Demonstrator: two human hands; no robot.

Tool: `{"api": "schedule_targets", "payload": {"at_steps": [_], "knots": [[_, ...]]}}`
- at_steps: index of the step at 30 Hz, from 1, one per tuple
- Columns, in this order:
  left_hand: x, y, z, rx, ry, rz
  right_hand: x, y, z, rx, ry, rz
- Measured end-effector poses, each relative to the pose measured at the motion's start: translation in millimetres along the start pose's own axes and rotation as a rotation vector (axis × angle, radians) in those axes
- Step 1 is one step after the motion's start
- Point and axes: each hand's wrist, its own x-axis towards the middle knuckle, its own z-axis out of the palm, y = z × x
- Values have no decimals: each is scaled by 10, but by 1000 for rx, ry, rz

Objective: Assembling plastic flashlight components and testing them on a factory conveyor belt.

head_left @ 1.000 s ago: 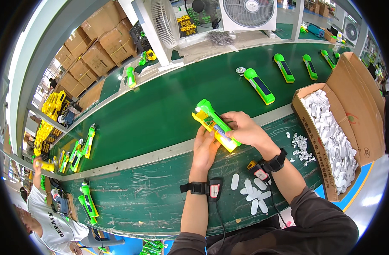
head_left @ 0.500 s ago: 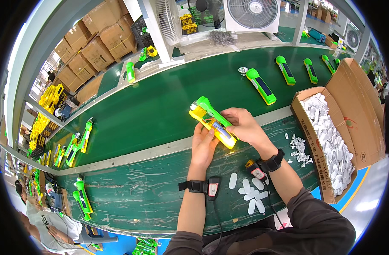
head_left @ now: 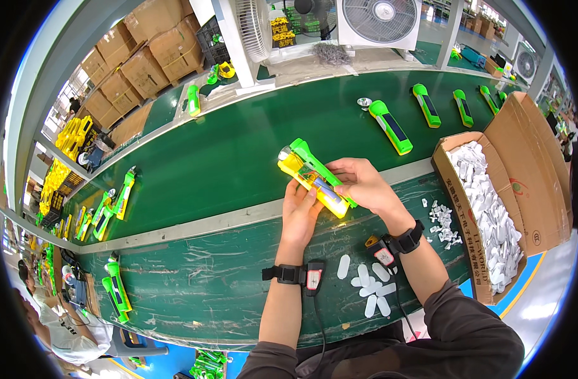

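Observation:
An opened flashlight is in my hands above the near edge of the green belt. My left hand (head_left: 300, 216) is closed around its yellow half shell (head_left: 291, 164) from below. My right hand (head_left: 366, 187) grips the lower end of the green half shell (head_left: 305, 153), which lies slightly apart alongside the yellow one. Between the halves show thin wires and a bluish cylindrical battery (head_left: 325, 189). White oval pieces (head_left: 368, 288) lie loosely on the bench below my right wrist. Straps with small corded devices wrap both wrists.
Right of my right arm stands an open cardboard box (head_left: 469, 243) full of white parts, with small white pieces (head_left: 442, 221) beside it. Several green flashlights (head_left: 390, 127) rest on the belt (head_left: 238, 151). Open flashlight shells (head_left: 116, 290) lie at left. Another person (head_left: 68, 328) sits at lower left.
The view has shifted slightly. Both hands keep their hold on the flashlight halves, with little visible movement between them.

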Motion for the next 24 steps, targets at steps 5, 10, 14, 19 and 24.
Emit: {"api": "schedule_targets", "payload": {"at_steps": [5,10,14,19,24], "knots": [[10,-8,-35,-15,-22,-3,-21,-1,57,-1,-10,27],[19,-40,-82,-53,-81,14,-71,-16,115,-134,-79,-142],[-23,37,10,38,-87,0,-69,-131,129,-192,64,-40],[-98,75,49,-35,-258,-165,-88,-204,-80,128,108,71],[-162,133,29,4,-355,-260,-81,-223,-153,453,43,21]]}}
